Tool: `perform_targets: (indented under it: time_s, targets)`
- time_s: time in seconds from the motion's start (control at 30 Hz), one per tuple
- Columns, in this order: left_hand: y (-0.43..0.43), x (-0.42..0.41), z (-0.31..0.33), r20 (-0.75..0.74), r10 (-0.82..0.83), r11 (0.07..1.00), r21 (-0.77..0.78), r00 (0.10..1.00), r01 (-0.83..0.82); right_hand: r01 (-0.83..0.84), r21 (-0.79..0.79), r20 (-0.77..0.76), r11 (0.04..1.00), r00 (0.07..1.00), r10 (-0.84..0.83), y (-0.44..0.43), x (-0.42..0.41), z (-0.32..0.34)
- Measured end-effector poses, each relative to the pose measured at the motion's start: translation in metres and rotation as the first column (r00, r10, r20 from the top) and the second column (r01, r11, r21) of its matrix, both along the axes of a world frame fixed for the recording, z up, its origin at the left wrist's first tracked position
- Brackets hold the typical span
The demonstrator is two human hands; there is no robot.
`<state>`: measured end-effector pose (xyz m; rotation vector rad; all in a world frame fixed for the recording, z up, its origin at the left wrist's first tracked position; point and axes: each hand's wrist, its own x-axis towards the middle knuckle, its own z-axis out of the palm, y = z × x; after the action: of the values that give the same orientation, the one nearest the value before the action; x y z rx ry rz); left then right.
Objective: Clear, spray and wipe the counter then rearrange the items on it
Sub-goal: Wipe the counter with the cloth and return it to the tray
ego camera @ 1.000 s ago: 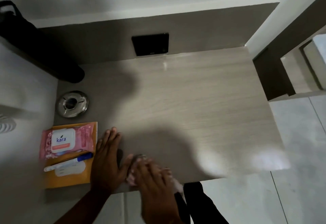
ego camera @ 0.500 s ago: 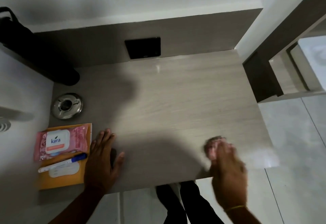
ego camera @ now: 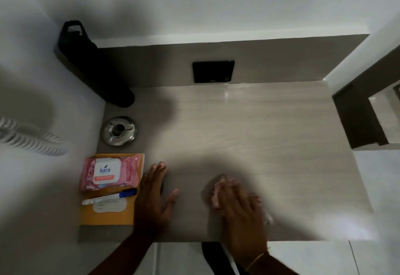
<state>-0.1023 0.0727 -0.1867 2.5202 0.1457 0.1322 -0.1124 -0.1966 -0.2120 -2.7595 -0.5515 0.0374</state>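
Observation:
The wood-grain counter [ego camera: 249,127] fills the middle of the head view. My right hand [ego camera: 240,207] presses a crumpled pink-and-white cloth [ego camera: 216,194] flat on the counter near its front edge. My left hand [ego camera: 153,199] lies flat, fingers spread, on the counter just right of an orange envelope [ego camera: 108,216]. On the envelope lie a pink Kara wipes pack [ego camera: 110,172] and a white pen with a blue cap [ego camera: 110,196].
A round steel ashtray [ego camera: 119,131] sits behind the wipes pack. A black bottle [ego camera: 93,64] stands at the back left corner. A black wall plate [ego camera: 213,71] is on the backsplash. White walls close the left and back; the counter's right edge drops to the floor.
My right hand swept the cloth from the front middle to the right, then back toward the middle. My left hand stayed planted beside the envelope.

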Motion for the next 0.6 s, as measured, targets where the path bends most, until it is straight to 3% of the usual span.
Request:
perform_targets:
  time_s: [0.07, 0.17, 0.27, 0.33, 0.47, 0.6]
  targets:
    - [-0.002, 0.001, 0.002, -0.037, 0.026, 0.998, -0.048, 0.999, -0.027, -0.268, 0.016, 0.048, 0.963, 0.963, 0.267, 0.037, -0.018, -0.008]
    - [0.0, 0.003, 0.008, -0.086, 0.057, 0.986, -0.153, 0.995, -0.07, -0.594, -0.044, 0.031, 0.803, 0.803, 0.595, 0.063, -0.008, -0.017]
    - [0.003, 0.002, 0.013, -0.089, 0.056, 0.978, -0.197, 0.995, -0.073, -0.768, -0.058, 0.067, 0.638, 0.634, 0.77, 0.074, 0.038, -0.016]
    - [0.003, 0.001, 0.013, -0.039, 0.057, 0.981, -0.182, 0.998, -0.063, -0.807, -0.03, 0.087, 0.59, 0.586, 0.806, 0.089, 0.075, -0.011]
    - [-0.005, -0.015, 0.005, 0.001, 0.033, 0.996, -0.084, 0.999, -0.033, -0.71, 0.03, -0.027, 0.704, 0.703, 0.71, 0.135, 0.163, 0.012]
    - [-0.015, -0.035, -0.01, -0.045, -0.036, 0.992, 0.119, 0.998, 0.041, -0.606, -0.069, -0.088, 0.793, 0.795, 0.6, 0.184, 0.25, 0.032]
